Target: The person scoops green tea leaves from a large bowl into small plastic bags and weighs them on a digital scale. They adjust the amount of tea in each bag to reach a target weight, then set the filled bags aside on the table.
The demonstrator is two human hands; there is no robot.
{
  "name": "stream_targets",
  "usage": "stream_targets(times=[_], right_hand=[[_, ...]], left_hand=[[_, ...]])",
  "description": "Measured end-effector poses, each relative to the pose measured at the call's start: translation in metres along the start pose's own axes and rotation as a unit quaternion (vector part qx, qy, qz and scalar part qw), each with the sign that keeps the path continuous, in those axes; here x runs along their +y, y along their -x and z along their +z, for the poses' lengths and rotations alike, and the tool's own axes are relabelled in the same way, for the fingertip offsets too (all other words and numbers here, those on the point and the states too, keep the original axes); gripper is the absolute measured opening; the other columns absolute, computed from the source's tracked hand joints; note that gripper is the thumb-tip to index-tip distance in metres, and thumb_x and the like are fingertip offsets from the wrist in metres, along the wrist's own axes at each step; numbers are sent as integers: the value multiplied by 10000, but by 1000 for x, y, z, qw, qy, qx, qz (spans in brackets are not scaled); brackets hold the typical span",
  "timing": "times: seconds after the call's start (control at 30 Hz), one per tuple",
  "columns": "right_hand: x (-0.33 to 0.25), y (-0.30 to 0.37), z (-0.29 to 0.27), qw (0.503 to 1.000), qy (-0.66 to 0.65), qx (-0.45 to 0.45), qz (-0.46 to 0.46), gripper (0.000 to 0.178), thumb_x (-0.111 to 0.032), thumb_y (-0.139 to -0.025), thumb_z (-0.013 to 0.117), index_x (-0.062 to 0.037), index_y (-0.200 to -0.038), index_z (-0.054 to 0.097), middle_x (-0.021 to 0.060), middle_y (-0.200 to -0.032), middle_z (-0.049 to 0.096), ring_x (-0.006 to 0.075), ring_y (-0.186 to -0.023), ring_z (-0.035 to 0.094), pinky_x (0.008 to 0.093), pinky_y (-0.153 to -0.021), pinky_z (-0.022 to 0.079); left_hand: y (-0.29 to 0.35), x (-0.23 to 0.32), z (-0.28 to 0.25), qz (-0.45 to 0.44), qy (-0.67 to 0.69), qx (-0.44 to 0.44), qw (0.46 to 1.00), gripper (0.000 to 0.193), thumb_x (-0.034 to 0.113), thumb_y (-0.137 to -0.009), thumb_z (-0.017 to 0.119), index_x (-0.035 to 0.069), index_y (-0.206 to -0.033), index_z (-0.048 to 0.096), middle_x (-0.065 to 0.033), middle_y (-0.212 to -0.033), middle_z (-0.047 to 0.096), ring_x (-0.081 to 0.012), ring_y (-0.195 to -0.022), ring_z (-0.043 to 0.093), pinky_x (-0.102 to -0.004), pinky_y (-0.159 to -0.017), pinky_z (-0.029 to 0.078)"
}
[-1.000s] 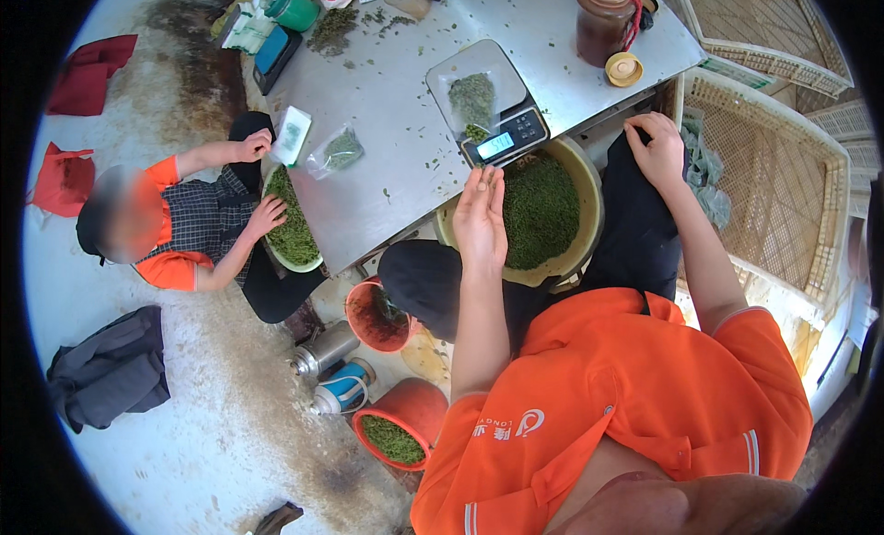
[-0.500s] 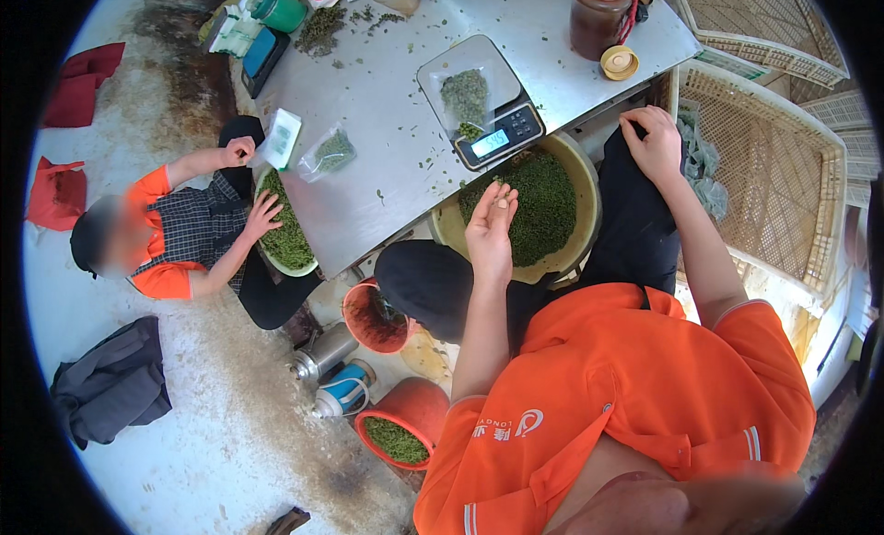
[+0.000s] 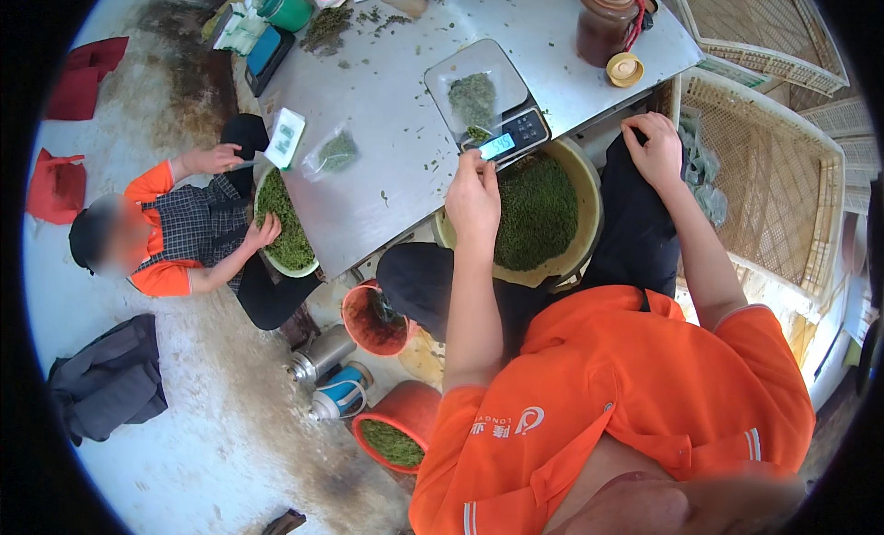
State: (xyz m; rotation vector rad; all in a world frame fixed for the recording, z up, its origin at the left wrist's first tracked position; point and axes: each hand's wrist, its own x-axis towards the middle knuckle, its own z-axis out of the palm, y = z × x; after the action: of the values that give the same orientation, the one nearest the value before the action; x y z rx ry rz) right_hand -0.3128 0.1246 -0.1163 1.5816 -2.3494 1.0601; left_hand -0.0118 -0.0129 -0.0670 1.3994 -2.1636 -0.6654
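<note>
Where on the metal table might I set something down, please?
The table has two mostly bare patches: between the loose bag and the scale, and between the scale and brown jar. It is crowded around the green jar at the far left, and at the scale's near edge by the left hand.

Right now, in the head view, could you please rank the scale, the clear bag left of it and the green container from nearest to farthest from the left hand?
1. Scale: just beyond the left hand, at the near edge of the table.
2. Clear bag: left of the scale, on the tabletop.
3. Green container: farthest, toward the picture's upper left.
</note>
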Motion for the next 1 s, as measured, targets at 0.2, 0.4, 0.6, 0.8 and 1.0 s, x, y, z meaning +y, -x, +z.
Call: stream_targets(times=[0.2,0.4,0.6,0.8,1.0], right_hand=[[0,1,0,1000,11,-16,7,103,-152,-901,755,-53,-925,770,84,-961,757,297,-974,707,418,-962,540],[-2,-1,3,1000,-1,13,-14,70,-118,-861,768,-61,-866,728,95,-902,728,320,-924,697,440,-899,543],[-21,-5,4,999,-30,18,-19,96,-108,-868,769,-63,-952,753,110,-967,737,333,-939,696,431,-874,555],[-91,-28,27,984,-160,-20,-80,158,-74,-842,795,-52,-991,750,117,-986,738,312,-933,705,408,-817,575],[-105,-25,36,977,-190,-55,-80,114,-41,-879,775,-36,-989,744,114,-1014,733,316,-936,705,404,-833,579]], left_hand=[[16,-2,-4,-38,64,17,997,274,101,-966,715,25,-1222,656,-146,-976,773,-283,-798,758,-393,-749,583],[18,6,-9,-35,72,33,996,261,86,-965,718,5,-1209,672,-140,-1008,776,-248,-807,762,-361,-737,591],[18,11,-5,4,57,77,995,259,89,-956,731,0,-1197,698,-136,-978,757,-242,-768,736,-371,-737,586],[6,19,-4,-69,60,-16,996,449,152,-971,724,75,-1392,588,-65,-887,704,-238,-704,678,-394,-685,553],[1,5,-5,-35,35,-41,998,417,177,-976,728,85,-1355,579,-72,-889,727,-277,-730,703,-431,-692,549]])
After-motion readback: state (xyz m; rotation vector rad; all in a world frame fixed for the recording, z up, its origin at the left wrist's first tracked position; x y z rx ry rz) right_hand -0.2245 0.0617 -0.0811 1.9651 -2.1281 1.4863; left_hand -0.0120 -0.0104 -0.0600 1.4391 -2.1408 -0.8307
